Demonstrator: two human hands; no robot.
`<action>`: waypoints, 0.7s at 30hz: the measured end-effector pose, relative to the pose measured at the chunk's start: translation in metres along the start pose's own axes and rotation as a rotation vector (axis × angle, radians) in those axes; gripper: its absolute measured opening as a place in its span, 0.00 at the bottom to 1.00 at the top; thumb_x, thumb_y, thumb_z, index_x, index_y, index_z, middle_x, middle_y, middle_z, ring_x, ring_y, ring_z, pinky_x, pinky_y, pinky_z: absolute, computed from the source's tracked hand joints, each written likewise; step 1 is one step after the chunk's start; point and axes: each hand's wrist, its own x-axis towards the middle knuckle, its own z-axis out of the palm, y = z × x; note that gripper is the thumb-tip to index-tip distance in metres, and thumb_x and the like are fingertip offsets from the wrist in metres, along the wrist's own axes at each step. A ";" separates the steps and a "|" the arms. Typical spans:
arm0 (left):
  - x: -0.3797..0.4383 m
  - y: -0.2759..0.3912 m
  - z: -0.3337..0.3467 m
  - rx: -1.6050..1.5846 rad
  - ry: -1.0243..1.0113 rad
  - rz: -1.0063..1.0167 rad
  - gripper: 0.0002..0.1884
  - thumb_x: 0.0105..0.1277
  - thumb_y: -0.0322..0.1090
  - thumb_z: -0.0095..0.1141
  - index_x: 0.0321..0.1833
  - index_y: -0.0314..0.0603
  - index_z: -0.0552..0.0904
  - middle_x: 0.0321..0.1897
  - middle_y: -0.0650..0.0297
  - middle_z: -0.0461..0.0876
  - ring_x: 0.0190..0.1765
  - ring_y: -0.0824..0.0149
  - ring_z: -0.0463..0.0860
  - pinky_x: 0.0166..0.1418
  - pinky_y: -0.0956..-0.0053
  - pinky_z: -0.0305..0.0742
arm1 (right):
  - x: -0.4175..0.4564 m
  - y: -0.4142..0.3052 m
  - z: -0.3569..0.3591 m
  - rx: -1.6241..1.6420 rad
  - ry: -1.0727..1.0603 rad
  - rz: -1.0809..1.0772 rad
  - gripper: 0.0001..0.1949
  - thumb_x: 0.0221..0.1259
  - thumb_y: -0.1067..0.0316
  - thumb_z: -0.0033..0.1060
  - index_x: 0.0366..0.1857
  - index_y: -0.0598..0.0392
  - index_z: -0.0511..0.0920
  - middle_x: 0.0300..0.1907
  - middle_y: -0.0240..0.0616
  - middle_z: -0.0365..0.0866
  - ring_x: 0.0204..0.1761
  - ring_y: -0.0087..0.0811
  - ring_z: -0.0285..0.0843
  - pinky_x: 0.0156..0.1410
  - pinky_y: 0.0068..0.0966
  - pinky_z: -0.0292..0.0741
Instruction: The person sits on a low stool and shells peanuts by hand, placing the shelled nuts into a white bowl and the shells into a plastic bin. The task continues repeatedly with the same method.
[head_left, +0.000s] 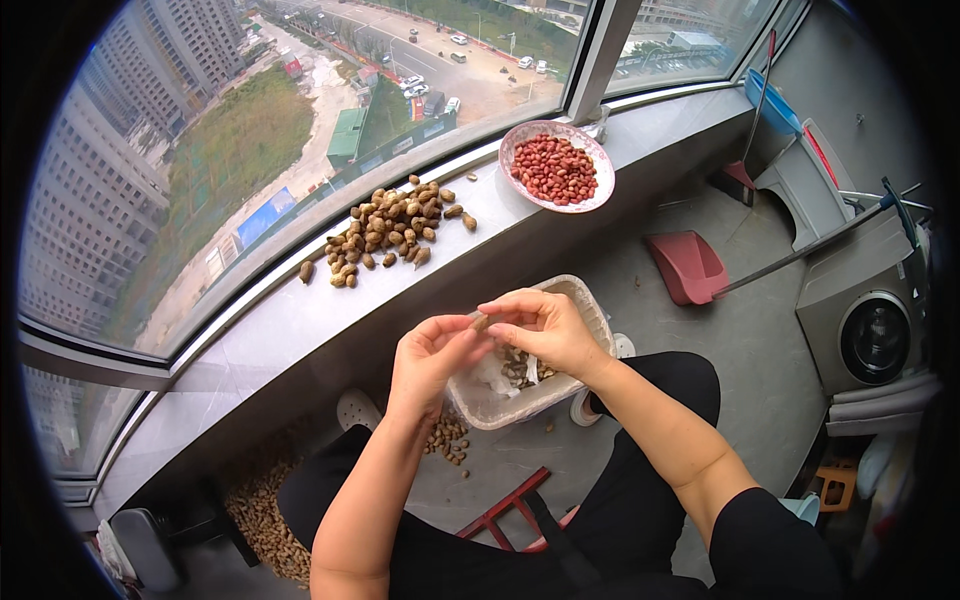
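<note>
Between the fingertips of my left hand (435, 356) and my right hand (553, 330) is a peanut in its shell (480, 322). Both hands pinch it above a lined plastic basket (480, 416). Inside the basket lie broken peanut shells (517, 367) and some white crumpled tissue or film. On the window ledge, a pile of unshelled peanuts (394, 225) lies beyond my left hand. To its right stands a pink-patterned bowl (512, 184) holding red-skinned peanut kernels (555, 169). My fingers partly hide the peanut.
Loose peanuts (448, 439) and a larger heap (266, 517) lie on the floor at left. A red frame (504, 510) is between my legs. At right are a red dustpan (686, 266), a broom (739, 176) and a washing machine (862, 307). Windows border the ledge (262, 345).
</note>
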 end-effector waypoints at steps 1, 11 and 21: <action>0.001 -0.005 0.000 0.028 -0.002 0.010 0.11 0.67 0.26 0.58 0.49 0.28 0.78 0.39 0.54 0.85 0.41 0.65 0.86 0.47 0.78 0.83 | -0.002 0.004 -0.004 0.086 -0.023 0.047 0.12 0.62 0.77 0.60 0.49 0.65 0.80 0.42 0.41 0.85 0.42 0.24 0.84 0.49 0.19 0.81; 0.007 -0.030 0.013 0.408 0.047 0.167 0.06 0.67 0.23 0.56 0.44 0.29 0.79 0.36 0.58 0.84 0.34 0.72 0.84 0.40 0.80 0.81 | -0.005 0.016 -0.018 0.218 0.016 0.246 0.13 0.61 0.74 0.62 0.49 0.61 0.82 0.39 0.35 0.85 0.39 0.18 0.81 0.45 0.15 0.77; 0.010 -0.042 0.013 0.779 0.135 0.316 0.03 0.68 0.25 0.55 0.36 0.33 0.77 0.26 0.65 0.80 0.27 0.78 0.79 0.30 0.83 0.75 | -0.007 0.028 -0.006 0.226 0.138 0.166 0.09 0.58 0.78 0.61 0.42 0.63 0.83 0.36 0.35 0.84 0.37 0.19 0.80 0.44 0.18 0.78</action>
